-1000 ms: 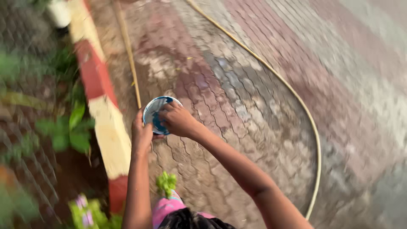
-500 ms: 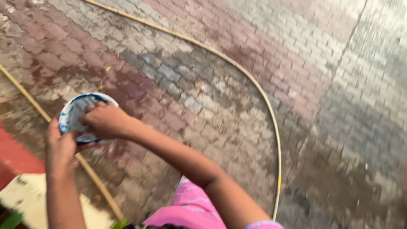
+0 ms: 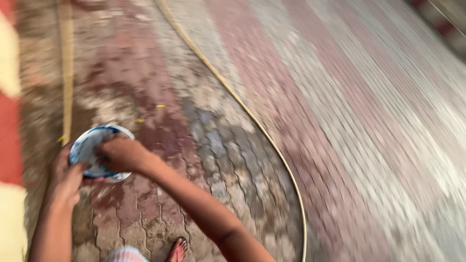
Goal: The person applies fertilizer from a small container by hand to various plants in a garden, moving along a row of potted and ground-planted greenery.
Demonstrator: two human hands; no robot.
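I hold a small round bowl, white with blue smears inside, out in front of me over the wet brick paving. My left hand grips the bowl at its near rim, thumb over the edge and fingers curled beneath. My right hand is laid across the bowl's far side, fingers bent down into it and pressing on the inside; whether anything is pinched under those fingers I cannot tell, as the picture is blurred. A thin yellow hose runs over the paving well to the right of the bowl, curving from the top of the view down to the bottom edge. Another pale length of hose lies just beyond the bowl, running straight away from it. To the left of the bowl stands a kerb painted in red and cream bands. Below the bowl, near my right forearm, my foot in a red sandal rests on the bricks.
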